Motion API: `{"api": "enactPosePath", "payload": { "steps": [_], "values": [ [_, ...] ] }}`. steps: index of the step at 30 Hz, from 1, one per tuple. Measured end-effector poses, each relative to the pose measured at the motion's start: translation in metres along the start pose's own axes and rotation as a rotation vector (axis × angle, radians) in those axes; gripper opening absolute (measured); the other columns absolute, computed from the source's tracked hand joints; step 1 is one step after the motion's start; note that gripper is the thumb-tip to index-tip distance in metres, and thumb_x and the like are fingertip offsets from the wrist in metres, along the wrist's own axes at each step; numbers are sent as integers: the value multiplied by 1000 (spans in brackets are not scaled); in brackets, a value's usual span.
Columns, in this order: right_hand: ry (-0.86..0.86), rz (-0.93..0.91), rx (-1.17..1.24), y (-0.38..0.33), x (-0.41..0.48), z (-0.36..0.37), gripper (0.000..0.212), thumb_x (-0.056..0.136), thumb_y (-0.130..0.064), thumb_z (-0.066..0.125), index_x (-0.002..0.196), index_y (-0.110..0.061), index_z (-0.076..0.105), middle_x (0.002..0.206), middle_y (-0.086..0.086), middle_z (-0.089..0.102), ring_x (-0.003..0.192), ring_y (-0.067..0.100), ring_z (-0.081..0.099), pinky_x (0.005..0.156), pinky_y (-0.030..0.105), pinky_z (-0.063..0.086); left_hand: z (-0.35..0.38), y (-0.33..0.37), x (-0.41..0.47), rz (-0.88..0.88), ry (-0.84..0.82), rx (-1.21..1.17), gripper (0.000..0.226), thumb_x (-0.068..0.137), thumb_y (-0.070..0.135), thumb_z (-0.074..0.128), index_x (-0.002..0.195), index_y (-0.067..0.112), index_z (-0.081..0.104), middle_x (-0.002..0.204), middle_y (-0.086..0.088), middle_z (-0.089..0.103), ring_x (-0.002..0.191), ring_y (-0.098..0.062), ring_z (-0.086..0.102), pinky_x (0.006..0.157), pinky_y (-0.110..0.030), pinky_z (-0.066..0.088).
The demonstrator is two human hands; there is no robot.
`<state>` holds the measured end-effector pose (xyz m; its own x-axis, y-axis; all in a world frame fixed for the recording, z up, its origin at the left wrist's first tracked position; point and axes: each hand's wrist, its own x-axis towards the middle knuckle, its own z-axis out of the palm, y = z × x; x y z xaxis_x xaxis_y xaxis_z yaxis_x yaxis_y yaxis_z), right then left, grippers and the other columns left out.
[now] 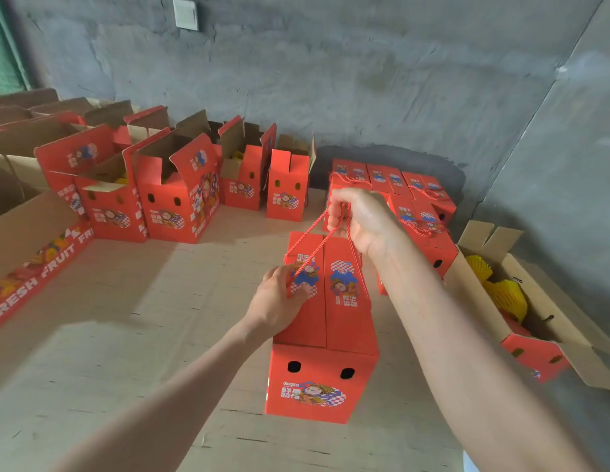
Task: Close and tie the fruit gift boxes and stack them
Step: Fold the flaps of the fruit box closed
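Note:
A red fruit gift box (344,321) with its top flaps shut stands on the cardboard-covered floor in front of me. A red cord (310,241) runs up from its top. My right hand (363,221) grips the cord's loops above the box's far end. My left hand (279,304) pinches a lower strand of the cord against the left top flap. Behind the right hand stand several closed, tied red boxes (392,178) in stacked rows near the wall.
Several open red boxes (174,192) line the left and back. An open box with yellow foam-netted fruit (508,294) lies at the right. A large flat carton marked FRESH FRUIT (38,267) sits at the left. A grey concrete wall (331,73) rises behind.

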<state>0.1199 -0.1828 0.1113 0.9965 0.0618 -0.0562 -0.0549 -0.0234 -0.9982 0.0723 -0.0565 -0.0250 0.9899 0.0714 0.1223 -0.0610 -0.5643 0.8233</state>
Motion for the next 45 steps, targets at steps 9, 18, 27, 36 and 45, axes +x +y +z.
{"api": "enactPosePath", "payload": {
  "steps": [9, 18, 27, 36, 45],
  "values": [
    [15, -77, -84, -16, 7, -14, 14, 87, -14, 57, 74, -14, 60, 54, -5, 64, 49, 10, 60, 56, 23, 41, 3, 2, 6, -158, 45, -165, 63, 87, 37, 65, 138, 10, 41, 137, -8, 48, 123, -24, 48, 100, -35, 42],
    [39, 15, -289, 33, 9, -34, 19, 88, -14, 60, 70, -13, 58, 78, 6, 66, 82, 20, 61, 83, 38, 39, 44, -35, -6, -202, -122, -256, 32, 89, 34, 64, 118, 21, 62, 103, 5, 66, 95, -16, 64, 84, -31, 54],
    [64, -217, -1491, 117, -38, -41, 73, 89, -52, 55, 139, -4, 32, 137, 18, 41, 129, 35, 39, 100, 42, 39, 53, -40, -8, -174, -44, -253, 18, 86, 40, 65, 100, 28, 69, 87, 18, 68, 86, -7, 65, 71, -19, 51],
    [-165, -448, -1477, 184, -96, -57, 83, 82, -43, 70, 150, -25, 27, 153, 12, 33, 139, 36, 33, 109, 60, 29, 56, -34, -67, 144, 82, -213, 40, 94, 7, 53, 132, 19, 51, 115, 14, 57, 103, 4, 58, 81, -16, 52],
    [38, -603, -1448, 212, -81, -47, 62, 70, -24, 70, 131, -22, 59, 138, 4, 54, 121, 35, 55, 103, 56, 26, 58, -43, -57, 41, 171, -266, 39, 87, 5, 65, 121, 23, 59, 101, 20, 63, 80, 15, 62, 64, -6, 50]
  ]
}}
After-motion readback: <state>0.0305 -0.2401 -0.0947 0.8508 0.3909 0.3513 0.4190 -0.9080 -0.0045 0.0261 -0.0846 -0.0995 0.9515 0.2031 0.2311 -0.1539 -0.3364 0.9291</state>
